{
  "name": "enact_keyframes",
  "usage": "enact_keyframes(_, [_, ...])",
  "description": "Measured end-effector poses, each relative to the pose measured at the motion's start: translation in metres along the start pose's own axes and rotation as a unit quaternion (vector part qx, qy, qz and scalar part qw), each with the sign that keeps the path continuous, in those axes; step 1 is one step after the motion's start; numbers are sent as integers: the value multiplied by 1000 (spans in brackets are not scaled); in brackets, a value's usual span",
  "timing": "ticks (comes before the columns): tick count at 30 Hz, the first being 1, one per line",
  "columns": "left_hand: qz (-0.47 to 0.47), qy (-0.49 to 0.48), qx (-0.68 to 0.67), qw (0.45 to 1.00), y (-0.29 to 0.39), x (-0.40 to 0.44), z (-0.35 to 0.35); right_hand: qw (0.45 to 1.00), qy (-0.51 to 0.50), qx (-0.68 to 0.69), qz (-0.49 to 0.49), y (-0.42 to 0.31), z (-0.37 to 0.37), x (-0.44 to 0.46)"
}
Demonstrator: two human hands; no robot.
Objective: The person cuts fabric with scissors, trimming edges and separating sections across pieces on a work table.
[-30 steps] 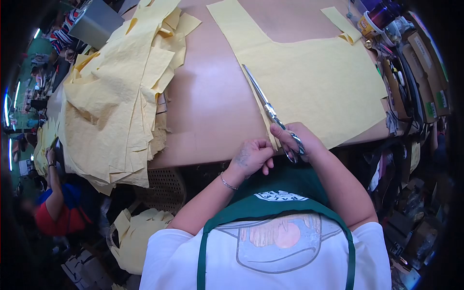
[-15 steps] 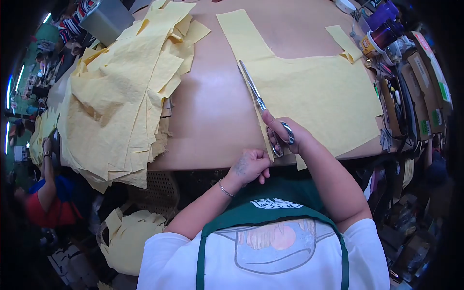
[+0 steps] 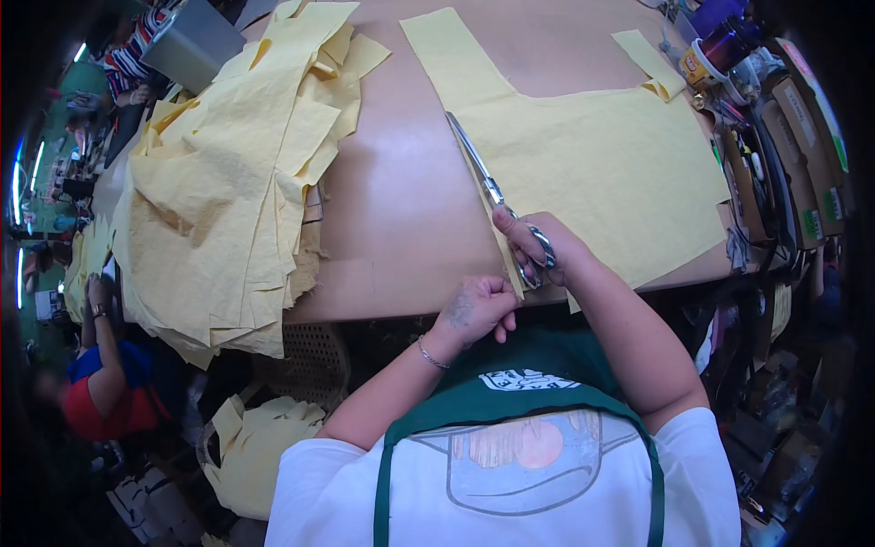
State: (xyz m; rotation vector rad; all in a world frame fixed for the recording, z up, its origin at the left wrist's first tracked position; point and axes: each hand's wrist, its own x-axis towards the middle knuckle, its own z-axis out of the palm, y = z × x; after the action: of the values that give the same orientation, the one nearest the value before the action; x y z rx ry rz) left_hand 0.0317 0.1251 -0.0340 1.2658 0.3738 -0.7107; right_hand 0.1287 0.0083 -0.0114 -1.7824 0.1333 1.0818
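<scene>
My right hand [image 3: 553, 248] is closed round the handles of a pair of metal scissors [image 3: 478, 162], whose long blades point away from me along the left edge of a flat yellow fabric piece [image 3: 602, 173]. A narrow strip [image 3: 503, 251] of the same fabric runs down beside the blades. At the table's front edge, my left hand [image 3: 478, 310] is closed, pinching the strip's lower end between thumb and fingers. The fabric piece has a long arm reaching toward the far side and a wide body lying to the right of the scissors.
On the left, a thick pile of yellow fabric pieces [image 3: 219, 191] overhangs the table [image 3: 383, 210]. A small folded fabric piece [image 3: 649, 64], a tub [image 3: 700, 66] and cardboard boxes [image 3: 802, 155] line the right side. More fabric [image 3: 260, 447] lies below left, near a co-worker in red [image 3: 114, 392].
The scissors' handle loops have come closer together in my right hand. My left hand keeps its pinch on the strip. The whole view has shifted slightly.
</scene>
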Motion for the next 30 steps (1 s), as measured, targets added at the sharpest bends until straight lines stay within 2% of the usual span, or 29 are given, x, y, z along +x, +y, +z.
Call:
enact_keyframes(6, [9, -10, 8, 1000, 1, -1, -1, 999, -8, 40, 24, -7, 3, -1])
enact_keyframes(18, [21, -17, -35, 999, 1, -3, -3, 999, -39, 3, 12, 9, -1, -12])
enact_keyframes(24, [86, -6, -117, 989, -8, -6, -4, 998, -57, -2, -10, 12, -5, -23])
enact_keyframes(27, [43, -36, 55, 997, -9, -12, -13, 992, -68, -99, -31, 28, -17, -51])
enact_keyframes(29, [15, -16, 117, 993, 3, -21, -22, 985, -60, -163, -19, 36, -20, -70])
enact_keyframes(30, [-1, -8, 149, 989, 9, -25, -28, 987, -77, -139, -15, 46, -23, -75])
